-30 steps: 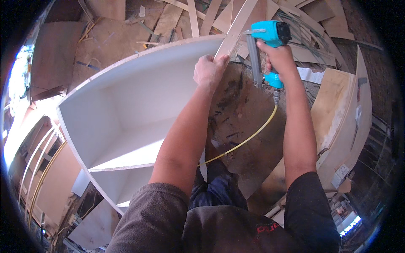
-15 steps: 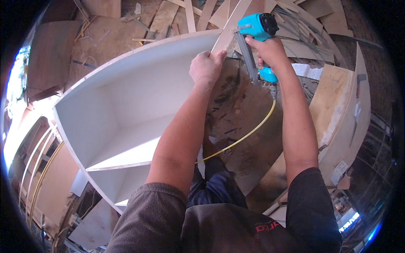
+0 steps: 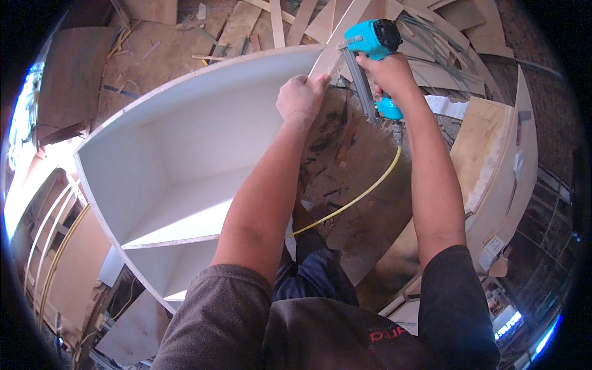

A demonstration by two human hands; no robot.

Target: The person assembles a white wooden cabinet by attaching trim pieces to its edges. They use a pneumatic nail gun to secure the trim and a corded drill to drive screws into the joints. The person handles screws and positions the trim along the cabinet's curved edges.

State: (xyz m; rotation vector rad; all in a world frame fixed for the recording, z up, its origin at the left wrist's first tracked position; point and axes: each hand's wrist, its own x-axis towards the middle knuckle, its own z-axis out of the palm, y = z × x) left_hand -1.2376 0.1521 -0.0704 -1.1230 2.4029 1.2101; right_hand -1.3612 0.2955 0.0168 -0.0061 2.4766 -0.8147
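My right hand (image 3: 390,75) is wrapped round the handle of a teal pneumatic nail gun (image 3: 369,38). Its grey magazine slants down in front of the handle, and a yellow air hose (image 3: 364,196) runs from its base toward my legs. The gun's nose is at a long, narrow wooden strip (image 3: 328,57); whether it touches is too small to tell. My left hand (image 3: 300,98) grips the near end of that strip, thumb on top. The strip lies across the far right end of a white cabinet (image 3: 213,148) with a curved edge and inner shelves.
Loose wooden strips and offcuts (image 3: 300,22) lie on the floor beyond the cabinet. At the right stands a curved plywood piece (image 3: 487,145). Curved strips and panels (image 3: 68,259) lean at the left. A brown board (image 3: 69,80) is at the far left.
Hardly anything differs. The nail gun and my right hand have shifted very slightly left; my left hand keeps its hold on the strip. The whole view has shifted slightly.
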